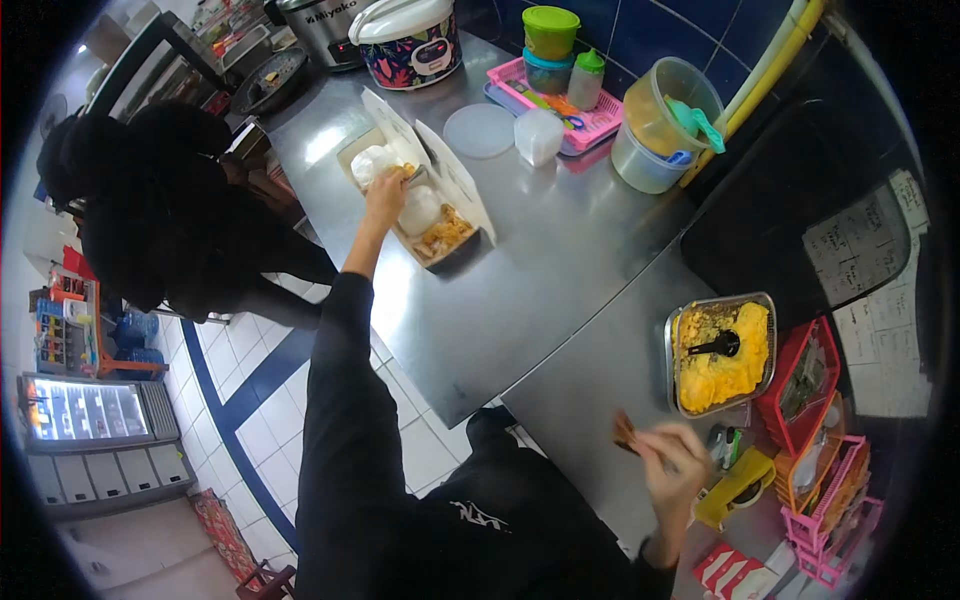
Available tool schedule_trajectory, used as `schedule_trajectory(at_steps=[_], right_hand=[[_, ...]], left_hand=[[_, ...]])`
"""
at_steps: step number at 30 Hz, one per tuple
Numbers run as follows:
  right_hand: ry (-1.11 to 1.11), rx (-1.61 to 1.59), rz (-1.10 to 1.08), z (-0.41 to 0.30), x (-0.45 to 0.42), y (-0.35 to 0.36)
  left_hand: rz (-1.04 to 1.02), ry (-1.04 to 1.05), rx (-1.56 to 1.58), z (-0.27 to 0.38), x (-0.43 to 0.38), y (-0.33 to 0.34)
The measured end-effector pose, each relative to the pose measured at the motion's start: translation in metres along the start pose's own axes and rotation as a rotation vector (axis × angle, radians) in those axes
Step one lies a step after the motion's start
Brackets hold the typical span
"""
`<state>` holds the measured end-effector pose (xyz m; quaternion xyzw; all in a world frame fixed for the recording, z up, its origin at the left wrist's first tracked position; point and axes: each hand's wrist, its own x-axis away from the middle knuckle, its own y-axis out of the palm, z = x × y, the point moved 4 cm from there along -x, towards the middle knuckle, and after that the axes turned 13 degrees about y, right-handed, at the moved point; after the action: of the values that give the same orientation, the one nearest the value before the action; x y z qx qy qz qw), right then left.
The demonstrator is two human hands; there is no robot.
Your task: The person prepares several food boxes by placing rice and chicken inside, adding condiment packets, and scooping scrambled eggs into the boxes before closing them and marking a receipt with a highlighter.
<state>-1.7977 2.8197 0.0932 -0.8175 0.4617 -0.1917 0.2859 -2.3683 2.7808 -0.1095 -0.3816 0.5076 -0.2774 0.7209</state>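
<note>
Two open paper food boxes [482, 217] stand side by side on the steel table, lids raised on their right side. In the far one lies a white mound [370, 165], seemingly rice, with golden fried food beside it. The near one holds another white mound [421, 211] and crispy golden-brown pieces [445, 234]. My left hand [385, 198] reaches into the far box with its fingers bent at the food; a greyish edge shows by the fingertips, and whether they grip anything is unclear. My right hand [673, 463] pinches a small brown packet [622, 433], blurred, above the near table.
A steel tray of yellow food [724, 382] with a black-handled utensil sits at right, beside a red basket [823, 360] and a yellow tape dispenser [739, 491]. Behind are a rice cooker [409, 49], a pink basket [604, 112] and plastic tubs [649, 169]. Another person [187, 210] stands at left.
</note>
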Motion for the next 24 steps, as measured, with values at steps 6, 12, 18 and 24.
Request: schedule_trajectory(at_steps=[6,12,18,24], right_hand=[[-0.294,-0.102,0.035,-0.056,-0.045,0.086],[-0.299,0.387,0.006,-0.003,-0.071,0.131],[-0.175,0.623,-0.074,0.023,-0.053,0.100],[-0.188,0.574,-0.127,-0.025,-0.066,0.097]], left_hand=[[0.011,0.093,0.049,0.105,0.069,-0.008],[-0.094,0.080,0.340,0.267,0.124,-0.013],[0.006,0.121,0.348,0.320,0.135,-0.065],[-0.058,0.202,0.286,0.291,0.147,-0.046]])
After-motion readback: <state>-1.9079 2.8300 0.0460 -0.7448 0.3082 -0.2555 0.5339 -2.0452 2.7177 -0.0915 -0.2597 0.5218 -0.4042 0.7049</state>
